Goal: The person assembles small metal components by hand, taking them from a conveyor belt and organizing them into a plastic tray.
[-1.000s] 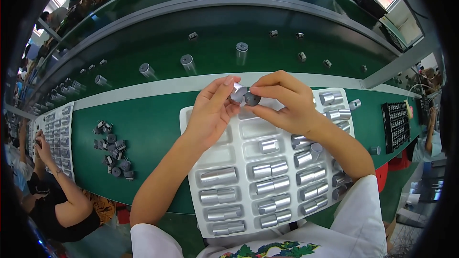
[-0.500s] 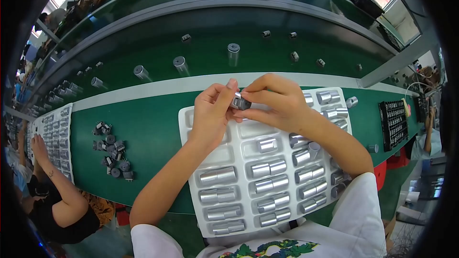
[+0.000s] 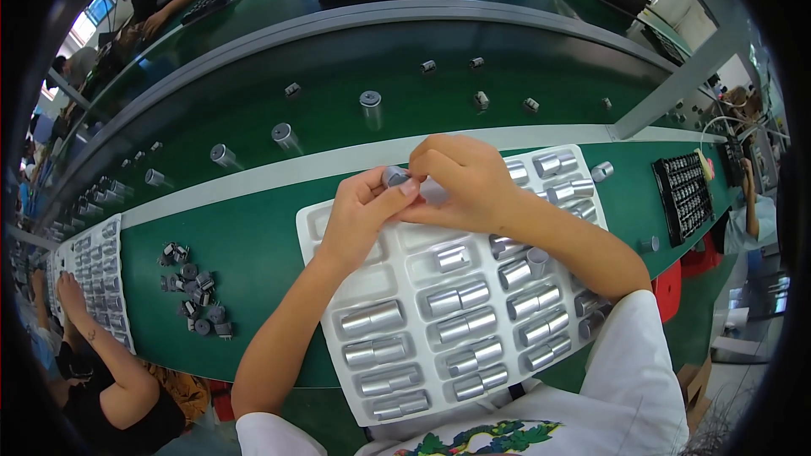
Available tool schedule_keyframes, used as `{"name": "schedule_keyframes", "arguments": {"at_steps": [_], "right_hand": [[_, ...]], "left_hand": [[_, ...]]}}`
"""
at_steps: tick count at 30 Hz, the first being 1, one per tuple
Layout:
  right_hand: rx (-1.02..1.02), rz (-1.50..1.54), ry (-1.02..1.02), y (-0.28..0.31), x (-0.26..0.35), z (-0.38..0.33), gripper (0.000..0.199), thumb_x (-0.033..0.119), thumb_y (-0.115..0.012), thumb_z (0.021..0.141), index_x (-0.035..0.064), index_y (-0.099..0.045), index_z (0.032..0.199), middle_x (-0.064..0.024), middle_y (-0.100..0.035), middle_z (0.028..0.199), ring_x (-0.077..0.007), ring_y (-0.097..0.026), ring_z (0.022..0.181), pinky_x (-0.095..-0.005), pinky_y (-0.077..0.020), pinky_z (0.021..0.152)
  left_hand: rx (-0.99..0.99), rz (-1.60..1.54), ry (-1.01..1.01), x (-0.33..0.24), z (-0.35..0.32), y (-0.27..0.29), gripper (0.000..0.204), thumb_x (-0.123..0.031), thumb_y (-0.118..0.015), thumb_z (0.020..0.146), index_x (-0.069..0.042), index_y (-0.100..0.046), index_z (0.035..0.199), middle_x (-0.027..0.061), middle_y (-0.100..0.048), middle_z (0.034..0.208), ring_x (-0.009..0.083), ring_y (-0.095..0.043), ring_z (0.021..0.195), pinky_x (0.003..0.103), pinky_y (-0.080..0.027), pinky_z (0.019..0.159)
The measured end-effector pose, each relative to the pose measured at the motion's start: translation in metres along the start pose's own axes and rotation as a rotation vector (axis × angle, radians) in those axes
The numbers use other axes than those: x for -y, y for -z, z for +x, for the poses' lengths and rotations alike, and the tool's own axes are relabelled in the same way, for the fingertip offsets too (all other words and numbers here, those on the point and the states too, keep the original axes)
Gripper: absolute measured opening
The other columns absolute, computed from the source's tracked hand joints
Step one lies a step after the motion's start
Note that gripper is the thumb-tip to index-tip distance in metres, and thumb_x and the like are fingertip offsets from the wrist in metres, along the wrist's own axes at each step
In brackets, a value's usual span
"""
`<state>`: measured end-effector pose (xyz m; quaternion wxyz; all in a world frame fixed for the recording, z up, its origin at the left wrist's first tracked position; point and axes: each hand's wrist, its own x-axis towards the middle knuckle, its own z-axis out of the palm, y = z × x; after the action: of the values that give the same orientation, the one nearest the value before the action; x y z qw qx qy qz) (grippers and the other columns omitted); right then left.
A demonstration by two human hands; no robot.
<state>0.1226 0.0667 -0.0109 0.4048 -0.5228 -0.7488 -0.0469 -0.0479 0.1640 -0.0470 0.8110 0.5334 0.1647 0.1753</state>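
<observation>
Above the far part of a white moulded tray, my two hands are close together. My left hand pinches a small grey cylindrical part between thumb and fingers. My right hand is curled round a pale silvery cylinder, which its fingers partly cover. Silver metal cylinders lie sideways in many of the tray's pockets below my wrists. One cylinder stands on end in the tray near my right forearm. Some pockets at the tray's upper left hold nothing.
Loose dark grey parts lie heaped on the green table to the left. Beyond, a co-worker's hand rests on another filled tray. A black tray sits at right. Reflective cylinders and a grey rail line the far side.
The dark-ended part between my fingers has been turned; a grey round end now shows in my left hand and a pale cylinder by my right. The whole view has shifted slightly.
</observation>
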Motion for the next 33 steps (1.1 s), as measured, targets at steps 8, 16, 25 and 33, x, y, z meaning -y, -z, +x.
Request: {"name": "schedule_keyframes", "arguments": {"at_steps": [8, 16, 25, 33], "right_hand": [[-0.005, -0.044, 0.032, -0.001, -0.009, 0.005, 0.032, 0.010, -0.081, 0.070, 0.0048, -0.066, 0.098, -0.0095, -0.067, 0.091, -0.0254, -0.067, 0.075, -0.0322, -0.0522, 0.063], [0.165, -0.342, -0.606, 0.014, -0.070, -0.004, 0.036, 0.018, -0.074, 0.082, 0.0056, -0.067, 0.115, -0.0110, -0.068, 0.103, -0.0309, -0.067, 0.092, -0.0387, -0.0531, 0.081], [-0.030, -0.389, -0.571, 0.019, -0.075, -0.008, 0.051, 0.022, -0.074, 0.083, 0.0081, -0.058, 0.129, -0.0198, -0.055, 0.115, -0.0366, -0.057, 0.108, -0.0432, -0.0478, 0.095], [0.299, -0.293, -0.822, 0.033, -0.114, -0.017, 0.045, 0.030, -0.073, 0.085, 0.0091, -0.060, 0.123, -0.0164, -0.057, 0.111, -0.0339, -0.062, 0.102, -0.0437, -0.0507, 0.090]], "left_hand": [[-0.142, 0.022, 0.017, -0.002, 0.001, -0.020, 0.030, -0.021, -0.070, 0.093, 0.002, -0.064, 0.110, 0.0080, -0.065, 0.100, 0.0106, -0.061, 0.083, 0.024, -0.053, 0.077], [0.350, 1.074, -0.564, -0.005, -0.020, -0.037, 0.039, -0.024, -0.078, 0.083, -0.013, -0.068, 0.118, 0.0107, -0.055, 0.126, 0.0240, -0.059, 0.100, 0.037, -0.047, 0.086], [0.434, 1.099, -0.533, 0.003, -0.017, -0.025, 0.028, -0.021, -0.081, 0.079, -0.016, -0.074, 0.107, 0.0047, -0.062, 0.117, 0.0216, -0.060, 0.090, 0.035, -0.044, 0.083], [0.084, 0.152, -0.271, 0.012, -0.005, -0.011, 0.027, -0.002, -0.065, 0.094, 0.001, -0.064, 0.121, 0.0112, -0.065, 0.116, 0.0205, -0.067, 0.101, 0.034, -0.054, 0.091]]}}
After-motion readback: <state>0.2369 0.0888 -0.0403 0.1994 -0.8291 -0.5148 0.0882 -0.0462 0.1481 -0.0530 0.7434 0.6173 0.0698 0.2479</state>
